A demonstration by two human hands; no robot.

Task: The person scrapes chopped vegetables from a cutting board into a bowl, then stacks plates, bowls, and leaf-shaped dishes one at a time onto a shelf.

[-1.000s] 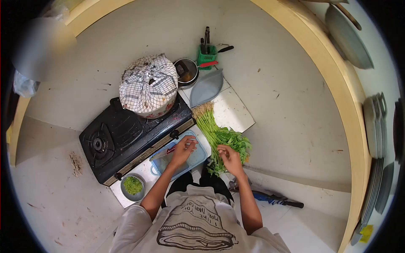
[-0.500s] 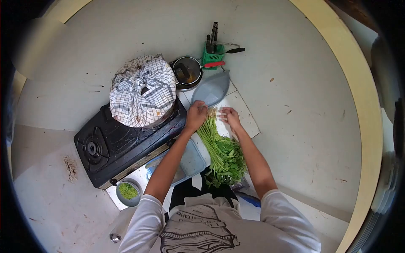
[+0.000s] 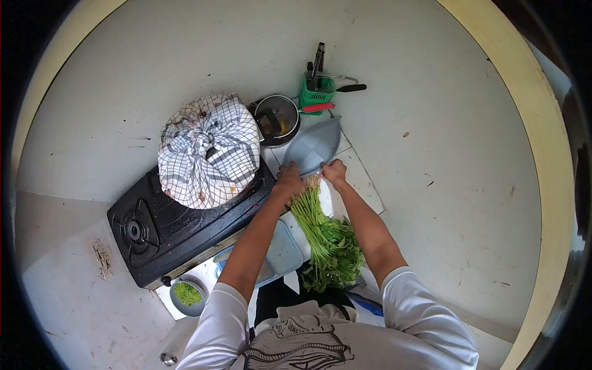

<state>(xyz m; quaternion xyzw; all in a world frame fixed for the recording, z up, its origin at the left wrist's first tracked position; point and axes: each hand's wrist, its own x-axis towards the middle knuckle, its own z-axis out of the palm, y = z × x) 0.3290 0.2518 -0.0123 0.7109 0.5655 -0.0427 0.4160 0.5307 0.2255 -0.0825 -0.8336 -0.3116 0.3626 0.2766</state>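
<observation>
A bunch of leafy greens (image 3: 317, 213) lies with its pale stem ends toward the grey basin (image 3: 313, 143) and its leaves close to my body. My left hand (image 3: 288, 179) is at the left of the stem ends, fingers curled by the basin's near rim; what they grip is hidden. Just right of the stem ends, my right hand (image 3: 333, 171) is closed, its fingertips pressed together at the same rim. Anything between those fingertips is too small to make out.
Left stands a black gas stove (image 3: 185, 216) bearing a pot wrapped in checked cloth (image 3: 206, 151). Beyond are a small pot (image 3: 280, 120), a red-handled utensil (image 3: 317, 108) and a green basket (image 3: 317, 94). Nearer are a blue tray (image 3: 285, 250) and a bowl of chopped greens (image 3: 188, 295).
My right hand has gone from spread fingers beside the stems to closed at the basin's rim. My left hand stays by the stem ends. The camera view has shifted slightly.
</observation>
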